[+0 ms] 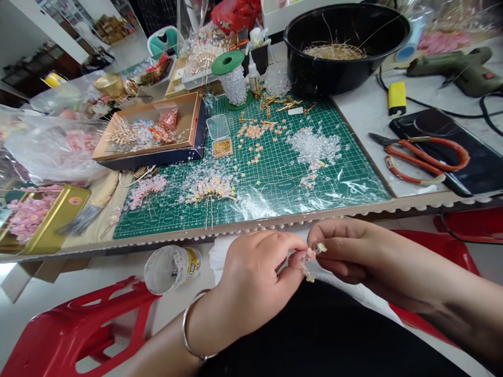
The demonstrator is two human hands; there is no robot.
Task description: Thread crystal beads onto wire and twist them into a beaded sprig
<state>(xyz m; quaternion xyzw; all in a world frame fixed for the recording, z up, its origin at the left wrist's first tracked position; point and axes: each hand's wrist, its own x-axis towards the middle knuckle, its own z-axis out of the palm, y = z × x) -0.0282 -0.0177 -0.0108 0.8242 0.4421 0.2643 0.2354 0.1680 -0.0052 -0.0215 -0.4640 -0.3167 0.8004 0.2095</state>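
Observation:
Over my lap, in front of the table edge, both hands meet around a small beaded flower spray (309,256) with pink, clear and pale yellow pieces. My left hand (259,277), a silver bangle at its wrist, pinches the spray between thumb and forefinger. From the other side my right hand (346,248) closes its thumb and fingers at the spray's upper end, beside a yellow-green flower bead. Any wire between the fingers is too fine to make out. Beyond them, on the green cutting mat (271,183), lie a beaded hair comb (210,191) and a heap of clear beads (314,145).
A black basin (346,26) stands at the back. Orange-handled scissors (424,154) rest on a dark phone (463,152) at right, near a glue gun (456,70). An open box (153,149) of beaded pieces sits left. Red stools (90,324) and a plastic tub (168,269) are below.

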